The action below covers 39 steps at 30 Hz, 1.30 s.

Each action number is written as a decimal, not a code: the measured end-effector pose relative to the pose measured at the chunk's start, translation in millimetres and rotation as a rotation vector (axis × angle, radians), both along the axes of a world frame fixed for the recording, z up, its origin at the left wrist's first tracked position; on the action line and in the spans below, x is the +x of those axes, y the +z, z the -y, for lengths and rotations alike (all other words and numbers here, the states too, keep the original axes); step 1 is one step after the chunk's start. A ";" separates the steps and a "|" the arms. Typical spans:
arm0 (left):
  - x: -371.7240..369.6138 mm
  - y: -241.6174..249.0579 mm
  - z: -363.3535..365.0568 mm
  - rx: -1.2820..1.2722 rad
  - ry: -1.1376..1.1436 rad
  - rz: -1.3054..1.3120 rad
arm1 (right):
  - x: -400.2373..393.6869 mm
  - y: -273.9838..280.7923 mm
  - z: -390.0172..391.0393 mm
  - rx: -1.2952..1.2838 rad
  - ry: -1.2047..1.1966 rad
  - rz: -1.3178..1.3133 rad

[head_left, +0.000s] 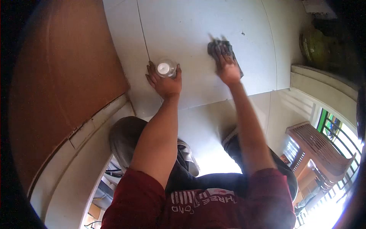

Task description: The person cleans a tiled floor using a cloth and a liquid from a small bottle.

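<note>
At upper centre I have the left hand (pixel 166 84) curled round a clear bottle (pixel 164 69), apparently steadying it; rightward, the right hand (pixel 229 71) spreads flat over a dark cloth (pixel 211 49), probably for even pressure.

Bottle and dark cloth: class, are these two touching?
Apart. The head view shows plain bare tile between the bottle near the left hand and the cloth under the right hand.
</note>
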<state>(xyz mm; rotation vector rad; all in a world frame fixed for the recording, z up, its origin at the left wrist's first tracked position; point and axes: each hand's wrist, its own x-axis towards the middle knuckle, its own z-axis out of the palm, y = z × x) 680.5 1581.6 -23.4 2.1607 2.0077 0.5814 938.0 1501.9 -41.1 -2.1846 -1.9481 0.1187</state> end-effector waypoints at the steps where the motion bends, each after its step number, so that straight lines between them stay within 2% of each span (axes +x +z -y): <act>1: -2.2 3.2 0.5 -0.008 0.011 0.007 | -18.4 -0.3 -13.5 0.074 -0.140 -0.003; 3: 3.1 9.7 -0.5 -0.023 0.024 0.037 | -64.5 -6.0 -30.3 0.275 -0.436 -0.030; 5: 3.4 6.2 -3.0 -0.008 0.019 0.036 | -93.3 -20.3 -17.6 -0.370 -0.270 0.028; 7: 1.4 4.7 2.6 -0.015 0.013 0.033 | -79.6 1.7 27.0 -0.390 0.392 -0.028; 9: 2.1 7.1 0.5 -0.017 0.016 0.039 | -39.2 19.0 51.5 -0.274 0.569 -0.070; 10: 4.1 6.1 -4.8 -0.008 0.008 0.021 | -21.1 13.5 54.3 -0.448 0.555 -0.055; 13: 0.5 0.9 2.8 -0.018 0.008 -0.007 | -15.3 19.1 35.3 -0.672 0.151 0.074; 15: 1.2 1.8 -1.0 -0.008 0.005 0.032 | -14.7 -1.7 12.3 0.075 -0.243 -0.096; 17: 2.9 1.2 -1.7 -0.041 0.006 -0.011 | -15.7 -10.4 -22.7 0.168 -0.563 0.097; 20: 1.7 -6.3 0.8 -0.019 0.019 -0.041 | -49.0 -0.2 -45.0 0.189 -0.750 0.085; 21: 3.1 -7.7 -0.6 0.002 0.017 -0.042 | -55.1 -25.8 -29.9 -0.264 -0.513 0.107; 22: 6.2 -6.7 -3.6 -0.008 0.016 -0.032 | -66.7 -29.2 -13.9 -0.388 -0.137 0.167; 23: 5.6 -3.9 -3.1 -0.022 0.011 -0.024 | -83.1 5.9 0.3 -0.565 0.157 0.134; 24: 1.9 0.8 -0.2 -0.040 0.004 -0.022 | -81.2 14.2 28.5 -0.285 0.446 0.091; 26: -1.5 2.8 2.4 -0.012 -0.037 -0.020 | -48.2 27.5 42.0 -0.371 0.647 -0.077; 28: -1.8 -2.3 -0.8 0.020 -0.038 0.054 | -7.7 43.8 36.0 -0.301 0.605 -0.471; 30: -1.9 -1.7 -1.4 -0.024 -0.010 -0.005 | 31.2 94.6 32.9 -0.623 0.302 -0.799; 32: 0.6 3.8 0.2 -0.046 -0.011 -0.029 | 66.3 144.0 32.2 -0.857 -0.099 -1.062; 33: 2.3 8.1 -0.2 -0.038 -0.013 -0.021 | 80.9 153.0 31.1 -0.738 -0.191 -1.223; 35: 1.1 11.6 -0.7 -0.019 -0.019 0.001 | 82.1 158.1 24.0 -0.311 -0.376 -1.958; 36: -1.5 9.9 -1.1 -0.009 -0.031 0.016 | 91.4 157.3 23.3 -0.326 -0.461 -2.117; 37: -1.5 7.2 -0.6 0.004 -0.041 0.032 | 103.1 153.4 22.2 -0.343 -0.548 -2.273; 39: 0.6 7.3 -0.6 -0.016 -0.024 0.075 | 96.9 102.3 32.2 -0.187 -0.563 -2.161</act>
